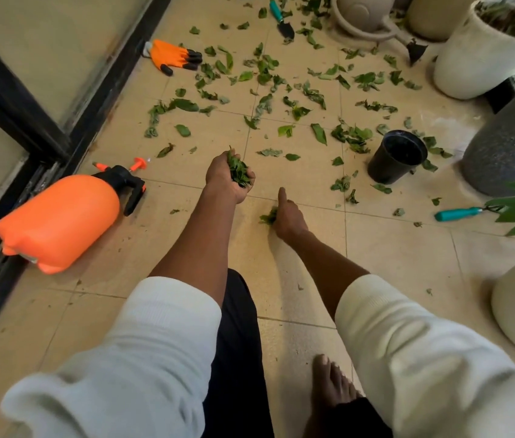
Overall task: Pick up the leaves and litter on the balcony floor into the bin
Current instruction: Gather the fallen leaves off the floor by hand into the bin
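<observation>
At frame centre, a bunch of leaves [239, 172] is gripped in the left hand [229, 178]. A small clump [269, 216] on the floor [392, 248] is pinched by the right hand [289, 216], just below-right; scattered leaves [281, 90] lie beyond, toward the top.

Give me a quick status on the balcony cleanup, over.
Left hand holds a bunch of leaves. Right hand grabbing a leaf clump off the floor. Many leaves still scattered ahead. No bin in view.

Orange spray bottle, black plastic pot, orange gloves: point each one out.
orange spray bottle [60, 216], head view, on its side wall.
black plastic pot [385, 167], head view, on its outer wall.
orange gloves [167, 53], head view, on the palm.
</observation>
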{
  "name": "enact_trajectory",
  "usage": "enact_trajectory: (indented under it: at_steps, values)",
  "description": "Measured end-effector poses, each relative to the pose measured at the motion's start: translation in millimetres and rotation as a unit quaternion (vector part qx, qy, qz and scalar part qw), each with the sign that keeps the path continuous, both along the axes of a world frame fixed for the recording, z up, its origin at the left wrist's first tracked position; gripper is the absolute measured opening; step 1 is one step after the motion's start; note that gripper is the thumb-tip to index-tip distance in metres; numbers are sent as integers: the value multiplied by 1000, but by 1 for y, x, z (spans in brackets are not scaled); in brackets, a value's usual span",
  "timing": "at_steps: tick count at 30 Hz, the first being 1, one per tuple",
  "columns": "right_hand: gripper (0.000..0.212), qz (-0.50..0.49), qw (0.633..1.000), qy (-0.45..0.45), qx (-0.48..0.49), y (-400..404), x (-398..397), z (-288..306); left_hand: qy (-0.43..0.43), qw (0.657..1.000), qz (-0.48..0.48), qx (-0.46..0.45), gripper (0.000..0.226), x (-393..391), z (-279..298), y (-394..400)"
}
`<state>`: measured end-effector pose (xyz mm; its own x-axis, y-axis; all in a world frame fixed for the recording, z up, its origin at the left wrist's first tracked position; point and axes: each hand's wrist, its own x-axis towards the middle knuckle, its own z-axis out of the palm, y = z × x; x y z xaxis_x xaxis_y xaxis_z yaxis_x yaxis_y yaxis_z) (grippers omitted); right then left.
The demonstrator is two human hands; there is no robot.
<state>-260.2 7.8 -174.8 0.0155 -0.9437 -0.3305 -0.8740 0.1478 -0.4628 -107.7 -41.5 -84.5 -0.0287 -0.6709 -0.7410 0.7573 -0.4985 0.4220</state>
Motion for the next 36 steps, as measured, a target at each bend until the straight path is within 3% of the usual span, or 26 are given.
enact_trajectory:
  at_steps: [2,4,6,14,18,23,31,36]
  values:
    - [60,13,999,38,19,-17,-1,-6,5,1000,6,0,19,2,0,0]
    - [29,30,997,67,15,-21,-2,-15,6,1000,9,0,20,7,2,1]
    - [18,33,997,71,-8,-14,-1,-24,-3,1000,19,4,20,16,3,2]
    - [18,13,998,44,-50,-14,25,-22,-16,996,87,1,23,65,12,11]
    - [14,129,990,-3,-57,-23,110,-7,-19,988,150,15,27,107,10,19]
    - [20,274,959,-1,-77,-10,181,-11,-27,977,210,22,27,147,12,33]
    - [24,416,894,81,-148,17,169,-38,-34,972,233,16,28,182,11,44]
    - [29,403,900,71,-153,-15,173,-21,-53,972,229,19,30,171,23,44]
